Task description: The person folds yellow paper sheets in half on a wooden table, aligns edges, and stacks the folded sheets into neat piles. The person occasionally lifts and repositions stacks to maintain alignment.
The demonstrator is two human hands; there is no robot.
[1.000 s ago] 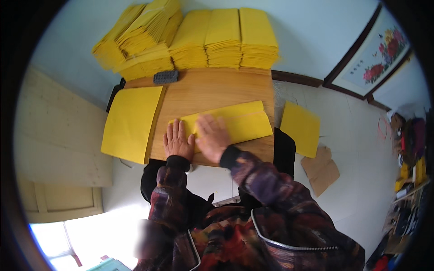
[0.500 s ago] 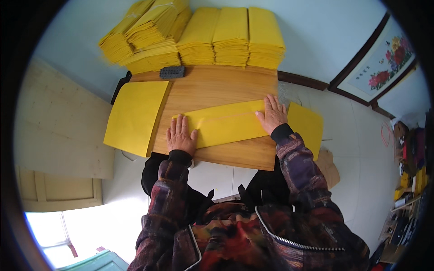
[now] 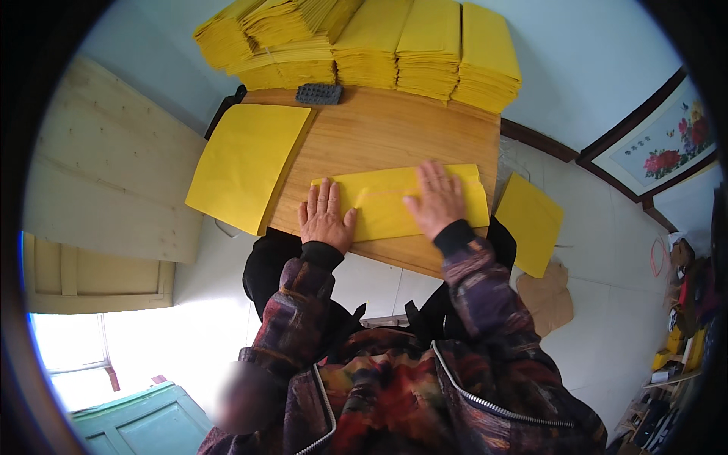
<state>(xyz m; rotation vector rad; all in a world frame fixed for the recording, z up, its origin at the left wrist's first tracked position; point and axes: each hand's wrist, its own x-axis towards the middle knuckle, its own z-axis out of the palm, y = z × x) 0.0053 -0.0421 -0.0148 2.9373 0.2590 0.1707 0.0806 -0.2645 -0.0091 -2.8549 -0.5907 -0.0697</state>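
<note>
Here we press both palms flat, fingers spread, gripping nothing: our left hand (image 3: 326, 216) on the left end of the folded yellow sheet (image 3: 402, 201), our right hand (image 3: 436, 199) on its middle. The sheet lies along the near edge of the wooden table (image 3: 394, 133). Another sheet (image 3: 246, 163) overhangs the left edge; stacks (image 3: 394, 45) and a dark block (image 3: 318, 93) sit behind.

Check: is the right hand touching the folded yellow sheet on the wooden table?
Touching. The head view shows the right hand lying flat, palm down, on the folded yellow sheet, no gap visible.
</note>
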